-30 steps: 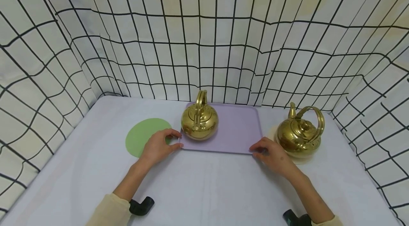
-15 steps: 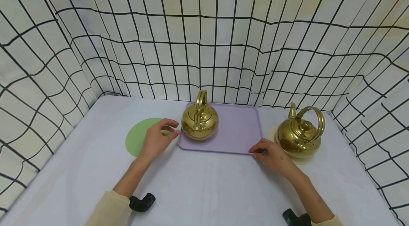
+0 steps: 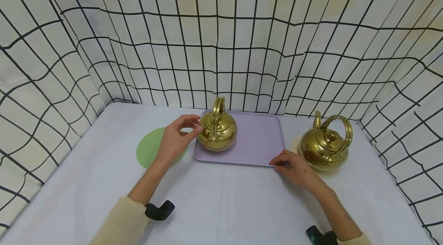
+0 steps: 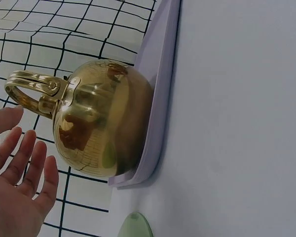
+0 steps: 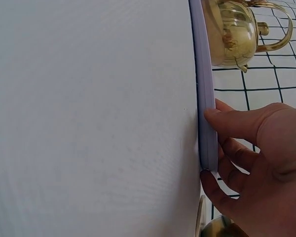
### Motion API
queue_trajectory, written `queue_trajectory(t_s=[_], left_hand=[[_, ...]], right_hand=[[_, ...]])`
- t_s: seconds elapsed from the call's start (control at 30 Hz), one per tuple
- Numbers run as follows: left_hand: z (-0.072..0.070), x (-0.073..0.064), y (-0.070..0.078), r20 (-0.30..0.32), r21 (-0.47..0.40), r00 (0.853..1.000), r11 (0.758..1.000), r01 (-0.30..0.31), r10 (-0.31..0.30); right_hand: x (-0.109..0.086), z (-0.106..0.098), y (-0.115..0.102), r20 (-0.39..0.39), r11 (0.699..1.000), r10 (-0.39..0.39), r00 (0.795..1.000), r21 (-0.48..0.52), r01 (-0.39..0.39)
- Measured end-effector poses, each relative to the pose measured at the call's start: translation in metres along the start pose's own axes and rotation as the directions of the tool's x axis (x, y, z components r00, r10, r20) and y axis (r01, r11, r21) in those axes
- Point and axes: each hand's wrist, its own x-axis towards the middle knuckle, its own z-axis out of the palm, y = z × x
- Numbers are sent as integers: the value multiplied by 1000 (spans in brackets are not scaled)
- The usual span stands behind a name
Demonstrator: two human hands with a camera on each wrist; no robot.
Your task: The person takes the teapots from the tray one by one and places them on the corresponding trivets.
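A brass kettle (image 3: 217, 131) with an arched handle stands on the left part of a lilac tray (image 3: 259, 137). My left hand (image 3: 180, 137) is raised beside it, thumb and fingers apart, fingertips close to the kettle's left side. In the left wrist view that hand (image 4: 24, 182) holds nothing, its thumb near the kettle's handle. My right hand (image 3: 292, 166) grips the tray's front right corner; in the right wrist view the thumb lies on the tray's front edge (image 5: 207, 89) and the fingers wrap the corner. Behind the right hand sits a second brass kettle (image 3: 323, 149).
A green round mat (image 3: 147, 150) lies left of the tray, partly behind my left hand. The second kettle rests on a pale round mat (image 3: 294, 145). Black-gridded white cloth (image 3: 242, 56) walls in the back and sides of the white table (image 3: 221, 206).
My left hand has let go of the tray's front left corner and moved up and right to the kettle's side. The right hand has stayed at its corner.
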Motion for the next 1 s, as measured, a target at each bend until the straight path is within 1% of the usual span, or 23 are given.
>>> queue_trajectory(t_s=[0.07, 0.17, 0.2, 0.3, 0.57, 0.8, 1.0], left_hand=[[1, 2, 2, 4, -32, 1000, 999, -20, 20], [3, 4, 6, 18, -80, 999, 996, -32, 34], [4, 5, 6, 23, -92, 999, 995, -31, 34], [6, 6, 8, 40, -129, 999, 991, -31, 37], [12, 11, 12, 52, -199, 995, 977, -73, 84], [12, 12, 14, 71, -256, 994, 965, -61, 82], [13, 12, 15, 86, -278, 994, 960, -37, 64]], right_hand=[[0, 0, 0, -1, 1000, 0, 1000, 4, 0], [0, 1, 0, 2, 1000, 0, 1000, 12, 0], [0, 1, 0, 4, 1000, -7, 1000, 14, 7], [0, 2, 0, 5, 1000, 8, 1000, 14, -8], [1, 0, 2, 2, 1000, 10, 1000, 6, -10], [2, 1, 4, 8, 1000, 21, 1000, 11, -21], [2, 1, 3, 20, 999, 32, 999, 10, -32]])
